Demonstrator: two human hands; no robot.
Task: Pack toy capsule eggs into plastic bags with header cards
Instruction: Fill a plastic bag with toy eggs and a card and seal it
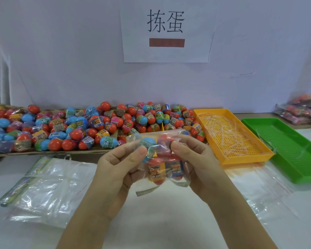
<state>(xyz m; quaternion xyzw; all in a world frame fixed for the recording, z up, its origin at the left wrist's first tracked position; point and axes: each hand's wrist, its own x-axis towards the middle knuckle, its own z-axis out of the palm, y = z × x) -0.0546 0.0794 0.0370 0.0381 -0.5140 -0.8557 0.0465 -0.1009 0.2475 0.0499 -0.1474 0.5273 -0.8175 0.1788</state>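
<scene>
So I've got a bag up in both hands, held over the table right in front of me. My left hand pinches its left side, with the thumb on top and the fingers curled underneath. My right hand grips the right side the same way, thumb pressed into the plastic. Neither hand is loose; both are clamped on the bag.

There are a few eggs inside already. A blue one sits near the top and two red ones with labels lie lower down, side by side. I can't tell the exact count through the crinkled plastic. A greenish printed edge of the bag hangs down toward me.

Behind my hands is the big egg pile, red and blue mostly, heaped on cardboard against the wall. To my left a stack of empty bags lies flat on the table. On the right there's a yellow tray with thin clear strips in it, and a green tray just beside that. More clear plastic lies in front of the trays. Far right, at the back, there's a heap of packed bags. A paper sign hangs on the wall above it all.
</scene>
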